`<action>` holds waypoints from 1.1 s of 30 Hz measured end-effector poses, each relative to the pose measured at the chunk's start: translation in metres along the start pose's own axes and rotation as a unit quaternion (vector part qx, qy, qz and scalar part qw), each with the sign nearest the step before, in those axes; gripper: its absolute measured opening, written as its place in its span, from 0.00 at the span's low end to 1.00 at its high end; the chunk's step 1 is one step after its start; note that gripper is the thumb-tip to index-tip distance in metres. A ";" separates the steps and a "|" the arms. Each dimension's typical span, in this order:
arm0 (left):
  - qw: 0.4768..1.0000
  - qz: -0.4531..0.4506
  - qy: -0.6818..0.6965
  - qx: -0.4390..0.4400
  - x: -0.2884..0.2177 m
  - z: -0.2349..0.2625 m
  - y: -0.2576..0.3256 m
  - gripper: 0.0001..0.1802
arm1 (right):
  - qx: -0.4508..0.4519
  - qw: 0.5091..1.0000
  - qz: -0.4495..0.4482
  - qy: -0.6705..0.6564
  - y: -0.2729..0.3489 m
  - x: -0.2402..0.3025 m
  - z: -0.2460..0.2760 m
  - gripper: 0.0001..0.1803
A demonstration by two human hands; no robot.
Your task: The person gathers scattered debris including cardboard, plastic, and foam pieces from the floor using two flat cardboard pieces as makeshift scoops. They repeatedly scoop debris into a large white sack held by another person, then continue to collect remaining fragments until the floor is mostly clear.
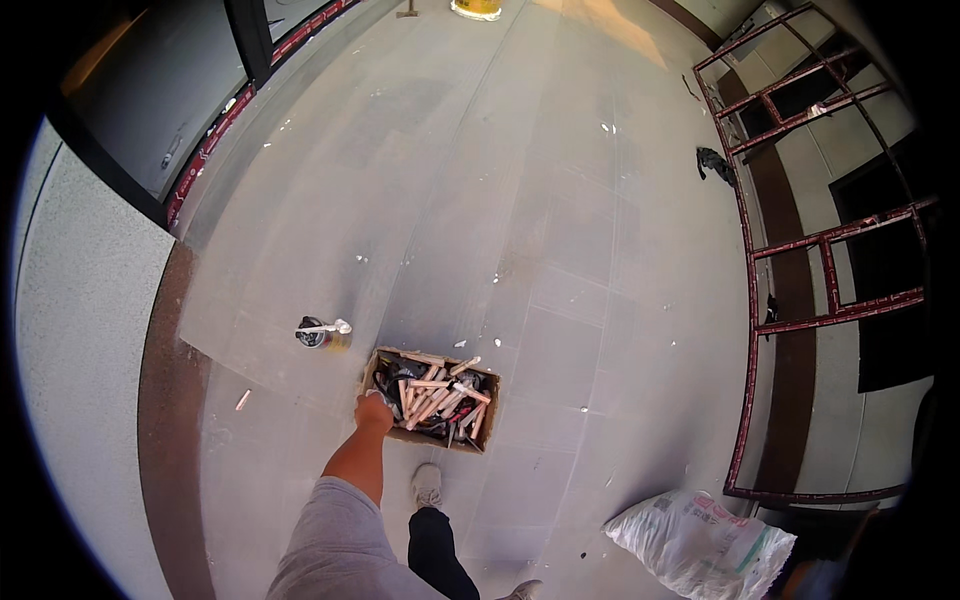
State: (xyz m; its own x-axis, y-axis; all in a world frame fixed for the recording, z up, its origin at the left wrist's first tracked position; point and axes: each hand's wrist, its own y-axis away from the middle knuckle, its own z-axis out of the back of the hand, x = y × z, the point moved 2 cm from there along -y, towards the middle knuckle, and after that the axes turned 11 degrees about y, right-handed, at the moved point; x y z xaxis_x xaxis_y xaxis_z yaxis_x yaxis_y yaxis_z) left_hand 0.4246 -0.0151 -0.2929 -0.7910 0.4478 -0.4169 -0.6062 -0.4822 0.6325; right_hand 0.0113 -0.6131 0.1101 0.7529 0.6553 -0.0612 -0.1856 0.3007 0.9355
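An open cardboard box [492, 430] sits on the floor in front of my foot. Pinkish, paper-wrapped sticks [430, 402] lie jumbled in it, mixed with black plastic and other items too small to name. My left hand [374, 411] is closed on the box's left rim; its fingertips are partly hidden, and a small pale patch shows beside them. My right hand is out of view. Just beyond the box to the left stands a can [312, 336] with a dark top. A white-smeared tool [325, 328] lies across it.
A filled white sack [700, 545] lies at the lower right. Red-wrapped metal frames [748, 300] lean along the right wall. A yellow bucket [475, 8] stands far ahead. One loose stick [243, 400] and white scraps dot the floor. A glazed door frame is at left.
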 end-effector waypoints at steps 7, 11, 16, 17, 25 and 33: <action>0.990 -0.095 0.026 -0.105 -0.031 0.032 0.076 0.11 | -0.056 0.971 0.186 0.140 -0.020 0.039 0.002 0.17; 0.955 -0.259 0.042 -0.141 -0.043 0.129 0.174 0.09 | -0.029 0.983 0.127 -0.125 0.003 0.113 0.014 0.17; 0.923 -0.383 0.003 0.021 -0.082 0.186 0.340 0.19 | -0.124 0.927 0.314 0.160 -0.008 0.155 0.013 0.22; 0.896 -0.441 0.003 0.055 -0.086 0.188 0.369 0.21 | -0.113 0.940 0.284 0.154 0.018 0.185 0.017 0.24; 0.677 -0.646 0.055 0.347 -0.161 0.161 0.632 0.22 | -0.247 0.724 0.639 0.087 0.109 0.176 0.044 0.33; 0.696 -0.538 -0.009 0.476 -0.166 0.111 0.766 0.22 | -0.047 0.827 0.556 -0.071 0.163 -0.021 0.050 0.26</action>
State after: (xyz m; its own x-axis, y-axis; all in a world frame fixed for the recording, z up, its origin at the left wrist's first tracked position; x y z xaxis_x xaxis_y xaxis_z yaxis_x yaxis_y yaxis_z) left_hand 0.1002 -0.3748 0.3337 0.0840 0.1767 -0.9807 -0.5109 0.8526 0.1098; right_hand -0.0026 -0.6126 0.2812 0.1491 0.4779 0.8657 -0.8561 -0.3757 0.3549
